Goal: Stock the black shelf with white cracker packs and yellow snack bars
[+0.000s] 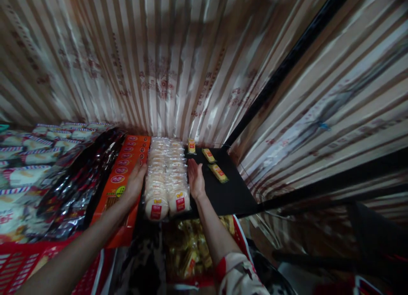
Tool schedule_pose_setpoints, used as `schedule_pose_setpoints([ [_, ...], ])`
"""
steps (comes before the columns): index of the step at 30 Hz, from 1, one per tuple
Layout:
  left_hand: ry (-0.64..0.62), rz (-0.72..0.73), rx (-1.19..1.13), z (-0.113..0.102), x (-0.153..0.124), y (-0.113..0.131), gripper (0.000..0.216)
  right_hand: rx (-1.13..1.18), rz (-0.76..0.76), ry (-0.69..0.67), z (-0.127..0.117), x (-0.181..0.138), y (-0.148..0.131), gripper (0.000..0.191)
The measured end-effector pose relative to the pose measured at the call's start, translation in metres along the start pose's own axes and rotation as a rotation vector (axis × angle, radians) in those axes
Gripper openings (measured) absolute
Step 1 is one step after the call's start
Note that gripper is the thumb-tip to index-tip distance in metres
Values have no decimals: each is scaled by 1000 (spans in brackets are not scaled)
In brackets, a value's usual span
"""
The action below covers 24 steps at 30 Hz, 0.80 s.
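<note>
Two rows of round, pale cakes in clear wrappers (156, 184) stand side by side on a black shelf board (229, 193); the front ones carry red and yellow labels. Along the left side of the rows lies my left hand (137, 180), fingers stretched out, over an orange snack packet (123, 159). My right hand (196, 178) is flat against the right side of the rows, or very near it, with its fingers extended. To its right on the board are small yellow packets (219, 173), and another yellow packet (191, 146) lies behind it.
Dark glossy packets (79, 180) and many white packets with striped edges (38, 154) fill the left. Below are a red basket (19, 265) and another container of gold-wrapped packets (188, 248). A striped sheet (165, 65) hangs behind; a dark pole (287, 74) slants across the right.
</note>
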<state>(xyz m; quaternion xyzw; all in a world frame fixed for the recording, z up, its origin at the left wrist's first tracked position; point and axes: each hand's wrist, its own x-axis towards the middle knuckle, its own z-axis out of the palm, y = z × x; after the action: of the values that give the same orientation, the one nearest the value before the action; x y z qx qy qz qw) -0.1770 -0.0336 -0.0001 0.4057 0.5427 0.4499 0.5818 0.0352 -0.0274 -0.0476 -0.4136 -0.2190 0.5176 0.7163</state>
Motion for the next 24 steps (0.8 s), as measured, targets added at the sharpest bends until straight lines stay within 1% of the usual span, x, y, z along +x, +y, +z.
schedule_pose_setpoints([
  [1, 60, 119, 145, -2, -14, -3, 56, -7, -32, 11, -3, -7, -2, 50],
  [2, 60, 191, 262, -3, -28, -7, 65, -18, -65, 16, -7, -15, -4, 50],
  [3, 31, 232, 361, -4, -44, -14, 74, -38, -95, 19, -11, -25, -5, 50],
  [5, -44, 294, 498, -4, -74, -32, 85, -124, -134, 24, -22, -47, -4, 51],
  [6, -68, 324, 550, -3, -87, -42, 86, -193, -139, 24, -27, -58, -3, 54],
  [8, -54, 360, 639, -1, -105, -65, 83, -383, -114, -7, -38, -80, 1, 62],
  [9, -24, 379, 673, 0, -110, -75, 80, -491, -108, -27, -43, -88, 4, 67],
  [10, 32, 406, 698, 2, -112, -85, 77, -615, -112, -55, -47, -95, 7, 72],
  [12, 129, 491, 746, 7, -110, -101, 70, -855, -183, -106, -52, -104, 12, 75],
  [15, 226, 599, 803, 16, -99, -117, 67, -1103, -335, -121, -52, -106, 18, 69],
  [18, 301, 664, 824, 26, -91, -125, 65, -1222, -417, -75, -49, -104, 23, 62],
  [21, 379, 707, 814, 33, -89, -128, 65, -1285, -467, -48, -46, -104, 27, 59],
  [24, 404, 727, 838, 37, -90, -128, 66, -1330, -512, -57, -45, -105, 29, 59],
])
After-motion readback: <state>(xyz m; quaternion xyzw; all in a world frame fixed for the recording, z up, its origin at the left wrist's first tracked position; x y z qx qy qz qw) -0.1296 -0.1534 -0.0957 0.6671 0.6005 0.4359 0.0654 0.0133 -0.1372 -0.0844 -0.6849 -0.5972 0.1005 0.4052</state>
